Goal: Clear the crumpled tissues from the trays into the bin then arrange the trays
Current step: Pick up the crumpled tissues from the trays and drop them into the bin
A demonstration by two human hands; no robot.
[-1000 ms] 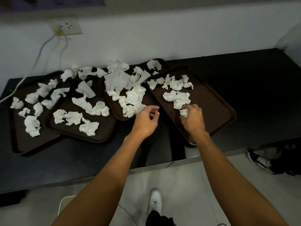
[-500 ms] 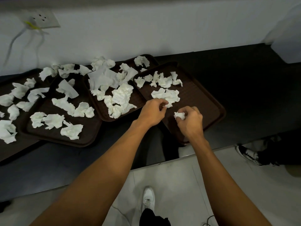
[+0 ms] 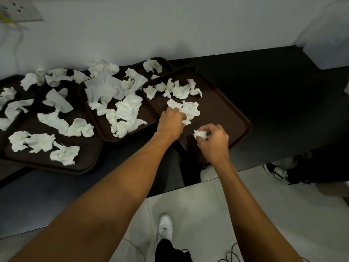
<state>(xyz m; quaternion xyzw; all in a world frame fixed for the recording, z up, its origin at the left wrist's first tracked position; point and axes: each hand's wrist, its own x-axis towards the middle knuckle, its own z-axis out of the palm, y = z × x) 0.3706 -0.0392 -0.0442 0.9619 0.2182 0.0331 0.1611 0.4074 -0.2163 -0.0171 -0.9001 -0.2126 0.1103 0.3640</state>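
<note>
Mid-clearing the rightmost tray point(image 3: 222, 114), the right hand point(image 3: 213, 142) pinched a wad point(image 3: 200, 134), the left hand point(image 3: 171, 122) at its ten o'clock gripped a tissue clump point(image 3: 189, 110) — next, probably, carrying both to the unseen bin.

We stand at a counter point(image 3: 283, 103) set against a wall point(image 3: 170, 25). Overlapping trays point(image 3: 88, 148) run along it from nine o'clock to one o'clock, with crumpled tissues point(image 3: 128, 108) scattered on each. The rightmost tray point(image 3: 222, 110) lies over its neighbour's point(image 3: 151, 110) edge, beneath our left hand point(image 3: 170, 122) and right hand point(image 3: 215, 142).
</note>
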